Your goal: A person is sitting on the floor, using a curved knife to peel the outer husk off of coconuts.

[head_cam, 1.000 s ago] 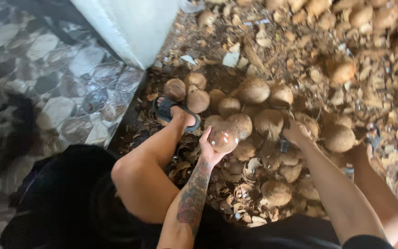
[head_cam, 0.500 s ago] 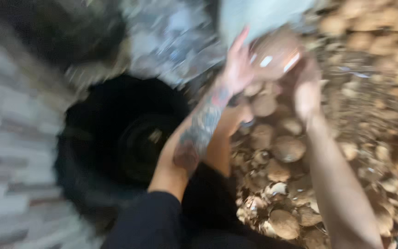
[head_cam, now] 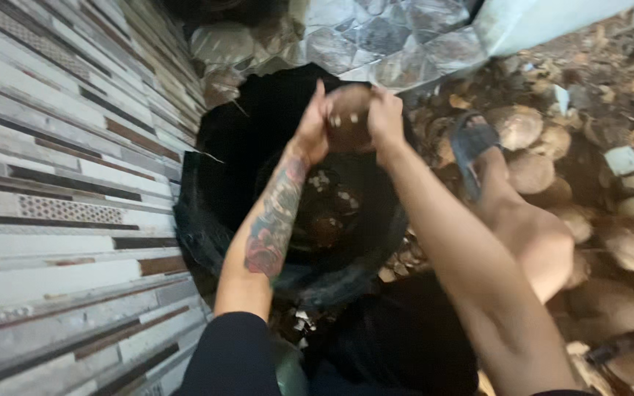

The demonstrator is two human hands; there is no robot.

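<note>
Coconut (head_cam: 349, 117) gripped between left hand (head_cam: 311, 130) and right hand (head_cam: 385, 117), fingers pressed around it, above black tub (head_cam: 207, 220), where anything spilling would land.

Tattooed left forearm (head_cam: 269, 227); black clothing (head_cam: 232, 356); dark flip-flop (head_cam: 471, 147)

A rough coconut-processing workspace, shown by the heap of husked coconuts (head_cam: 610, 220) on the ground, a black tub (head_cam: 207, 227) and a tiled wall (head_cam: 60, 183).
</note>
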